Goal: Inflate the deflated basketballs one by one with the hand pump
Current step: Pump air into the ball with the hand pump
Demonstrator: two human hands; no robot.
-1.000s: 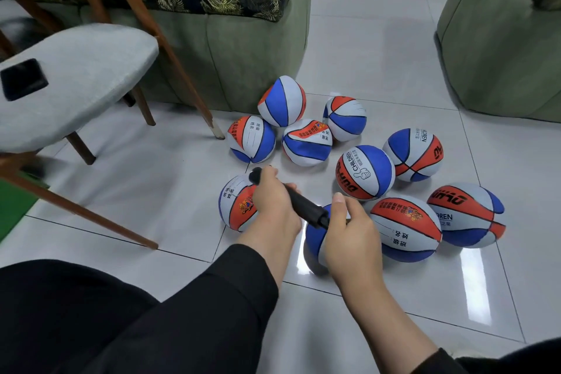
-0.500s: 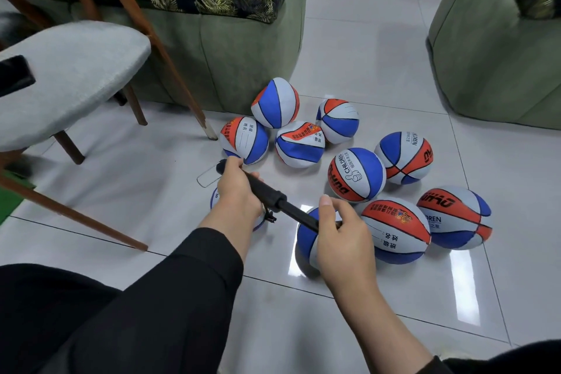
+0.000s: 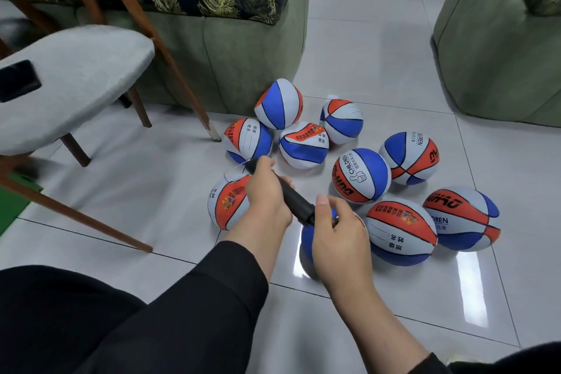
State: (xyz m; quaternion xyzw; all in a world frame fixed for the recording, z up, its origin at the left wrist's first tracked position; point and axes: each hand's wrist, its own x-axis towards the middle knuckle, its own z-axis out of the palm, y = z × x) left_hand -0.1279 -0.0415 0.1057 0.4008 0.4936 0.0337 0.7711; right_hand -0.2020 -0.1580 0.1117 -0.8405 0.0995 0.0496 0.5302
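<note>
A: What is taken in first?

B: A green sofa (image 3: 230, 48) is seen at the far side, a grey chair (image 3: 69, 82) at the left, and basketballs are scattered over the tiled floor (image 3: 379, 39) between them. Several far ones look dented and soft; the near right ones look rounder.

A: Which ball is being worked on?

B: The blue ball (image 3: 306, 247) nearest the person, mostly hidden under the right hand (image 3: 340, 240). The ball and the pump's front end are held together by curled fingers; the needle itself cannot be seen.

A: And the pump?

B: The black hand pump (image 3: 291, 196) is laid slantwise from far left to near right. Its handle end is wrapped tightly by the left hand (image 3: 265, 191), just beside the orange ball (image 3: 226, 205).

A: Which step is judged to be in hand?

B: Pumping, with the barrel closed up. A pull-out stroke is called for next, with the ball kept steady so the needle is not bent.
</note>
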